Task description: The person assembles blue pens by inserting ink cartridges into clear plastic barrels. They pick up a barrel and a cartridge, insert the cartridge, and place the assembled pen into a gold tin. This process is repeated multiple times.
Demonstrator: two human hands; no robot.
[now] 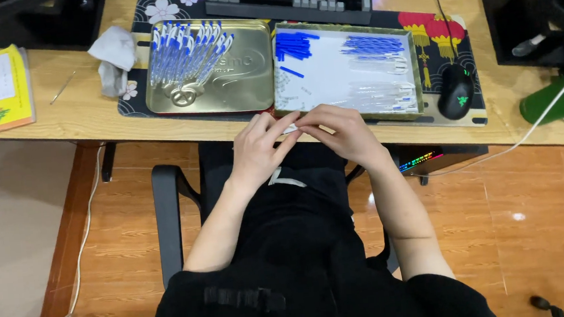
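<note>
2 hands, left hand [259, 148] and right hand [339, 132], pinch 1 small clear pen part [291, 129] between their fingertips.

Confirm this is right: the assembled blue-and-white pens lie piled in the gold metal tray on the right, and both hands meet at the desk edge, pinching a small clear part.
Not quite. The head view shows the assembled blue-and-white pens piled in the gold metal tray on the left, not the right. The rest holds: the left hand and right hand meet at the desk edge, pinching a small clear part.

Bright, even light — slight edge distortion
</note>
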